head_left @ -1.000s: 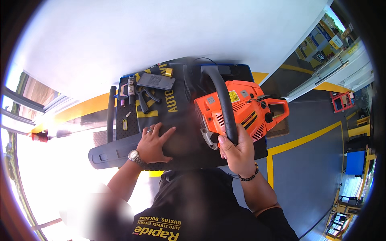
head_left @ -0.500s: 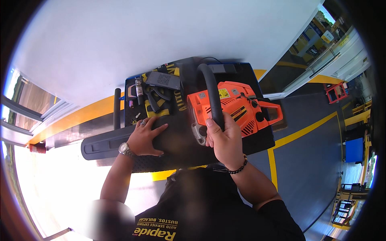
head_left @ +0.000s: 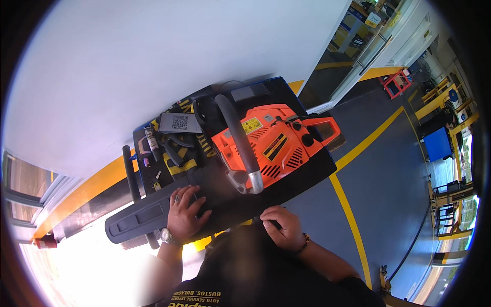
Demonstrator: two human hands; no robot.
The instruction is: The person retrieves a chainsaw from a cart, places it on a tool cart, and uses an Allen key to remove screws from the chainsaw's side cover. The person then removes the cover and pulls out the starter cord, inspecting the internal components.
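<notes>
An orange chainsaw point(head_left: 276, 140) lies on a black-topped cart point(head_left: 312, 176), its black front handle point(head_left: 238, 135) arching over the body. A long black bar cover point(head_left: 138, 220) reaches left from it. My left hand point(head_left: 186, 212) rests on the bar cover with its fingers spread. Off the chainsaw, my right hand point(head_left: 284, 227) is by the cart's near edge, close to my shirt. Its fingers are curled together; a small dark patch shows between them, too unclear to name.
Behind the bar cover lie a grey flat device point(head_left: 180, 123) with a square code, a small tube point(head_left: 152, 138), a black-handled tool point(head_left: 175, 153), keys point(head_left: 157, 185) and black-and-yellow fabric point(head_left: 184, 168). A push handle point(head_left: 130, 174) rises at the left. A white wall point(head_left: 153, 56) stands behind.
My right hand has let go of the chainsaw's front handle and drawn back toward my body. My left hand has moved onto the bar cover. The whole view has turned somewhat.
</notes>
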